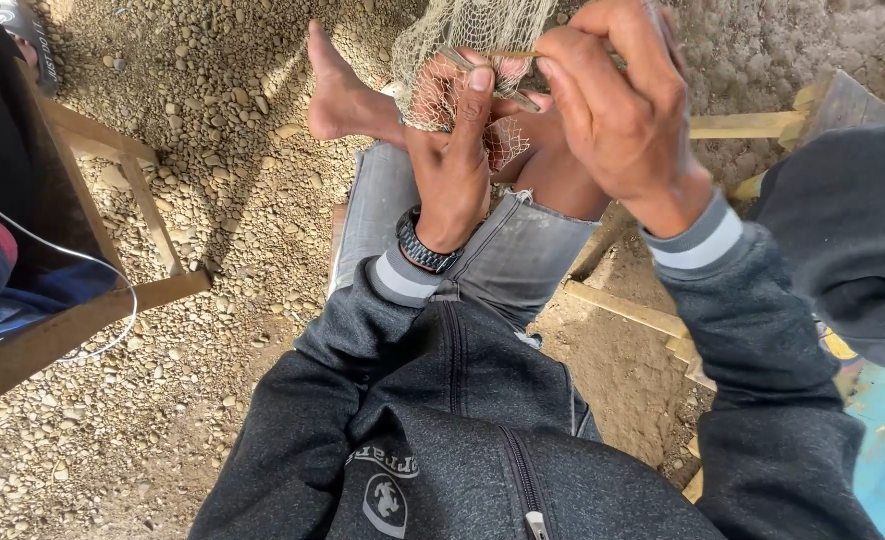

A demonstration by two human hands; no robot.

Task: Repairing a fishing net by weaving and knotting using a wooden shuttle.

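A pale fishing net (468,40) hangs above the bare knee, bunched in the left hand (453,150), whose fingers curl shut around its mesh. The right hand (618,100) pinches a thin netting needle (498,55) against the net. Gravel ground (213,150) lies below.

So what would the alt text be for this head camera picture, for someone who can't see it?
Seen from above, a seated person's left hand grips a pale fishing net while the right hand holds a thin netting needle against it. The person wears a dark grey zip jacket, grey shorts and a wrist bracelet, one bare foot over pebbly ground.
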